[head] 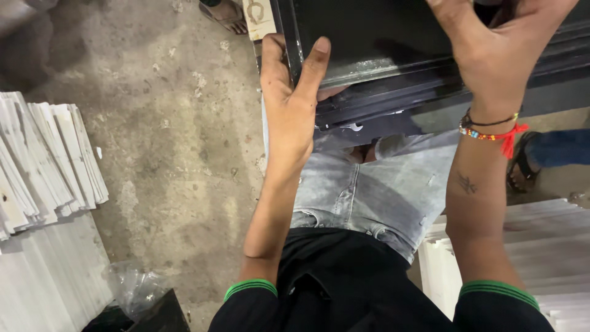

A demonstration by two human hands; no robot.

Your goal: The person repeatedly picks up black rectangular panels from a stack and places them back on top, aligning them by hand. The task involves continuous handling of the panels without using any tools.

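The concrete floor (178,141) spread under you, with white slabs stacked at your left (43,166) and at your right (541,246), while the black framed panel (381,43) lay across your lap over your grey jeans (381,190), running out of the top of the view. Your left hand (292,98) was closed on the panel's left edge, thumb on top and fingers wrapped under it. Your right hand (498,49) pressed down on its upper right part, seemingly gripping it though its fingertips were cut off, with 2 bracelets (491,129), 1 of them red, on that wrist.
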